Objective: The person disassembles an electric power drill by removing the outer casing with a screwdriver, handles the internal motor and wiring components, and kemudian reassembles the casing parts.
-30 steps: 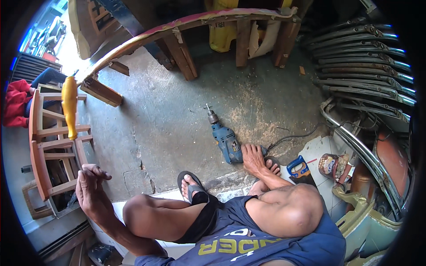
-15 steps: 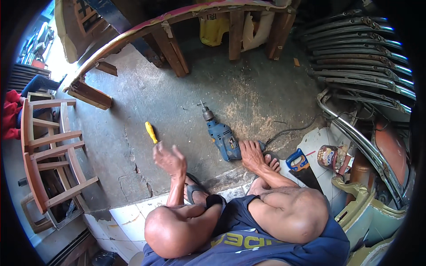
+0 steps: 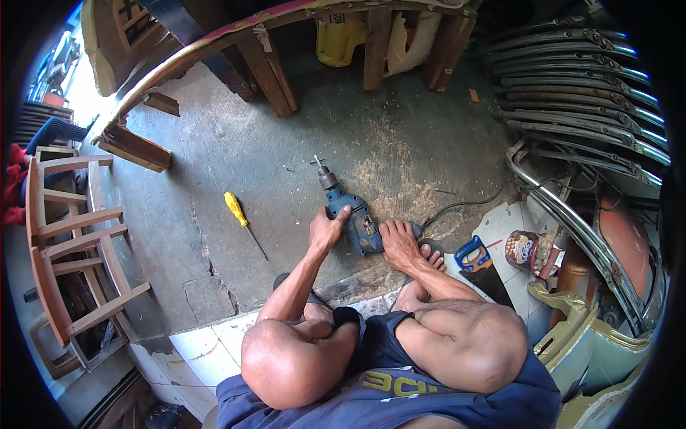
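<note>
A blue corded power drill (image 3: 348,204) lies on the concrete floor in front of me, its chuck and small bit facing away. My left hand (image 3: 327,229) grips the left side of the drill's body, thumb on top. Over the handle end, near the cord, my right hand (image 3: 401,242) is closed, its fingers bent round it. To the left of the drill lies a screwdriver (image 3: 235,209) with a yellow handle, its shaft angled toward me. A handsaw (image 3: 474,257) with a blue and orange handle rests by my right foot.
A wooden frame with legs (image 3: 266,75) spans the far side. At the left stands a slatted wooden chair frame (image 3: 84,243). Curved metal tubes (image 3: 572,93) are stacked at the right, near a plastic jar (image 3: 522,249). The drill's cord (image 3: 464,208) trails right across wood shavings.
My left hand has moved right from beside the screwdriver and taken hold of the drill. The drill has shifted slightly left and away. My right hand stays at its handle.
</note>
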Motion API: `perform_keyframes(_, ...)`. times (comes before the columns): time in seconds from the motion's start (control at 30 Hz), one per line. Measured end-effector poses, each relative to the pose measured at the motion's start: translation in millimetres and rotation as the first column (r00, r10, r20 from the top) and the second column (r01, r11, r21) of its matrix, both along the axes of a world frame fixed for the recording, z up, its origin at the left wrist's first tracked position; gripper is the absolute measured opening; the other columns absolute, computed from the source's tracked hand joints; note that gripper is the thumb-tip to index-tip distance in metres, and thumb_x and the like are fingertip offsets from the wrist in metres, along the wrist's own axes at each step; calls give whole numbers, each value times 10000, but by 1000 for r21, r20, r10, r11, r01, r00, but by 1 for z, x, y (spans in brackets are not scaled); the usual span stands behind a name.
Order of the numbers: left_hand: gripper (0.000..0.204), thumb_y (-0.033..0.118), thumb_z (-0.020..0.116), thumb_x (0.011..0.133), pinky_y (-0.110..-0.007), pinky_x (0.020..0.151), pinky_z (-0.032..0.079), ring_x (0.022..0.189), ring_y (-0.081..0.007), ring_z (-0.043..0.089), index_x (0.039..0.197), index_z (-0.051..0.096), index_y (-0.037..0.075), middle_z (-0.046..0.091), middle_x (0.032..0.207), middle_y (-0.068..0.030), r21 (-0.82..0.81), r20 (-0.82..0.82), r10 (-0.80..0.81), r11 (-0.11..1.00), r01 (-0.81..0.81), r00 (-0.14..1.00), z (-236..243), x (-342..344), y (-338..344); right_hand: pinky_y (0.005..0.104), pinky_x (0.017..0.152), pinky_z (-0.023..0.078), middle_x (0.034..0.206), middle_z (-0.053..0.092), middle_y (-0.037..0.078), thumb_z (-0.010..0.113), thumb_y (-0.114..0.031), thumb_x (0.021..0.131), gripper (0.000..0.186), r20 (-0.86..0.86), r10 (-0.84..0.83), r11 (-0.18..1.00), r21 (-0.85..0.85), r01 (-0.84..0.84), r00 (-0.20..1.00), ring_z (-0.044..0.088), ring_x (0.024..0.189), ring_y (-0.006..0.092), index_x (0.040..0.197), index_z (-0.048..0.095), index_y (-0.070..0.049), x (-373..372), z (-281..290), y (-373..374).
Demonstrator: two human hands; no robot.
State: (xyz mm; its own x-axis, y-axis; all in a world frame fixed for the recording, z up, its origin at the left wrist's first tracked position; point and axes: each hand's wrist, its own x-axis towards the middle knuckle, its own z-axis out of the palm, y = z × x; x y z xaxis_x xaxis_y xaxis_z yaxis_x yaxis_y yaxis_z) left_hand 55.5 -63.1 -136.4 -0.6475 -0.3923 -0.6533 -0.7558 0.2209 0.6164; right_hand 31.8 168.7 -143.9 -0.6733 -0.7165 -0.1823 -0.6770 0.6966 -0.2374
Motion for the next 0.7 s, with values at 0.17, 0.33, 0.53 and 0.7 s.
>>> perform_keyframes(0.17,787,599,707,852,-461,984,483,1126,-412,660,1238,587,-76,677,1169,-302,75,-25,33,997,-31,999,-7,5,-12,562,1105,354,1424,506,252,701,-180,816,645,284,-34,997,78,12,958,452,1341,422,1405,503,-10,-5,9,-7)
perform_keyframes(0.33,782,568,720,859,-447,991,479,1123,-384,659,1266,570,-82,673,1189,-288,152,-59,42,988,-33,997,-12,2,-6,526,1090,411,1433,493,281,849,-265,724,788,370,20,998,41,-38,929,472,1328,449,1399,518,-27,-30,-20,11)
perform_keyframes(0.53,767,535,729,866,-435,991,479,1106,-364,662,1279,556,-87,676,1189,-270,193,-65,66,980,-53,996,-17,2,-12,495,1052,465,1349,583,285,915,-333,637,861,530,25,1000,-11,-22,847,542,1273,443,1359,564,-22,-51,-36,3)
perform_keyframes(0.7,775,504,722,885,-439,992,474,1137,-358,645,1324,510,-99,649,1238,-285,238,-63,62,970,-46,996,-22,2,-16,469,942,536,1197,686,246,941,-349,567,899,610,60,998,-35,-49,790,649,1119,414,1329,590,-26,-55,-42,-7)
